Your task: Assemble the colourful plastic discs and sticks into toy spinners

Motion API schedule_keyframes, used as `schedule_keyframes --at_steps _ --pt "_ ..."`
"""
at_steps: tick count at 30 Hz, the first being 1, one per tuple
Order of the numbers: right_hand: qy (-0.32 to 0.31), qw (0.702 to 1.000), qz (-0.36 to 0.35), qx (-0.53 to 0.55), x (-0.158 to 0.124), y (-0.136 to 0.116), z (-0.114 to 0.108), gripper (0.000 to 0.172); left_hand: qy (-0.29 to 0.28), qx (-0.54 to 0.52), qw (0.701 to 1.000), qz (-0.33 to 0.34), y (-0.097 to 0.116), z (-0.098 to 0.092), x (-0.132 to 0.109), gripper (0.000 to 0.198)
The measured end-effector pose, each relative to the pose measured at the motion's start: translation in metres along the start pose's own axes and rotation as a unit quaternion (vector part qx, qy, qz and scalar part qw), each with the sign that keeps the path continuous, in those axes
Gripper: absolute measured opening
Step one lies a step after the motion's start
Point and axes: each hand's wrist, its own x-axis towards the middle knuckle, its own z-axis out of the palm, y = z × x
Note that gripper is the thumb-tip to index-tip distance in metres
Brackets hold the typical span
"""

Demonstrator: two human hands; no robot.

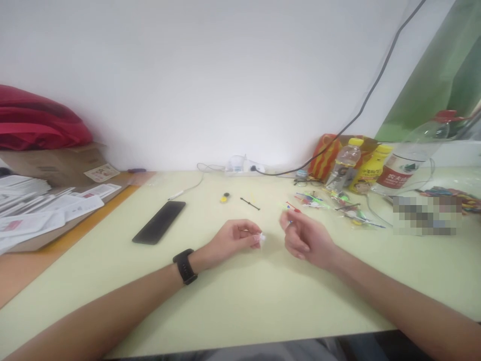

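- Pinching a small white piece (262, 239) in the left hand (238, 240), near the middle
- Curling the right hand (308, 240) just to the right, can't tell if gripping anything
- Got a black stick (250, 203) farther off

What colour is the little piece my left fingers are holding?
The little piece looks white, though slightly blurred; it shows in the head view, the only one.

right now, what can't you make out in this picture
All in the head view:
White piece: too small to identify, partly hidden by the left hand
Right hand: partly blurred, so any grip is unclear
Whatever is under the pixelated patch: masked
Red cloth: cut off by the left edge
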Motion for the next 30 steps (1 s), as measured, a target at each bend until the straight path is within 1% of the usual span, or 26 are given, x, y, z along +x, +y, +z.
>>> schedule_keyframes --at_steps 1,2,3,5,7,8,11,14,15,19,22,23,24,25,27,28,29,30 --pt "-0.032 0.999 0.02 0.018 -0.001 -0.001 -0.001 0.038 0.004 0.002 1.0 -0.001 0.0 0.0 0.0 0.03" --pt "-0.045 0.998 0.023 0.021 -0.001 -0.002 -0.001 0.04 0.007 0.004 1.0 -0.003 -0.001 0.0 0.001 0.031" --pt "-0.039 0.999 0.008 0.01 -0.001 -0.002 0.0 0.039 0.009 0.005 1.0 -0.004 -0.001 0.0 0.001 0.031" --pt "0.001 0.997 -0.044 -0.059 -0.001 0.0 0.003 0.032 0.008 0.003 1.0 -0.001 -0.001 -0.001 0.001 0.031" --pt "0.041 0.981 -0.099 -0.161 -0.001 0.005 0.008 0.028 0.004 0.004 1.0 0.005 -0.001 -0.001 0.001 0.03" --pt "0.051 0.97 -0.118 -0.207 0.0 0.008 0.01 0.028 0.001 0.004 1.0 0.008 -0.001 -0.001 0.001 0.03" --pt "0.039 0.946 -0.139 -0.291 0.0 0.014 0.012 0.029 -0.011 -0.004 1.0 0.016 0.001 0.0 0.0 0.029" --pt "0.023 0.934 -0.157 -0.319 -0.002 0.017 0.011 0.025 -0.014 -0.017 1.0 0.023 0.002 0.0 0.0 0.029" --pt "0.023 0.931 -0.165 -0.325 -0.002 0.016 0.011 0.026 -0.011 -0.017 1.0 0.024 0.002 0.0 0.0 0.029" --pt "0.055 0.917 -0.214 -0.332 -0.006 0.014 0.012 0.04 0.012 -0.018 0.999 0.033 0.002 0.0 0.002 0.03" --pt "0.096 0.9 -0.264 -0.334 -0.007 0.012 0.014 0.055 0.013 -0.029 0.999 0.036 0.0 -0.002 0.002 0.029" --pt "0.108 0.898 -0.269 -0.332 -0.007 0.011 0.013 0.06 0.011 -0.031 0.999 0.034 0.0 -0.002 0.002 0.029" --pt "0.112 0.904 -0.257 -0.324 -0.007 0.01 0.013 0.06 0.011 -0.032 0.999 0.032 0.0 -0.002 0.002 0.029" --pt "0.102 0.919 -0.225 -0.308 -0.007 0.009 0.011 0.053 0.014 -0.033 0.999 0.03 0.0 -0.003 0.002 0.029" --pt "0.045 0.957 -0.126 -0.258 -0.005 0.006 0.008 0.035 0.021 -0.037 0.999 0.026 0.0 -0.003 0.002 0.029" --pt "0.015 0.97 -0.082 -0.23 -0.004 0.004 0.006 0.031 0.025 -0.039 0.999 0.024 0.0 -0.003 0.002 0.029" --pt "-0.003 0.977 -0.057 -0.206 -0.003 0.003 0.005 0.03 0.027 -0.039 0.999 0.023 0.001 -0.003 0.002 0.03" --pt "-0.004 0.981 -0.051 -0.189 -0.003 0.002 0.004 0.031 0.027 -0.039 0.999 0.023 0.001 -0.003 0.002 0.03"
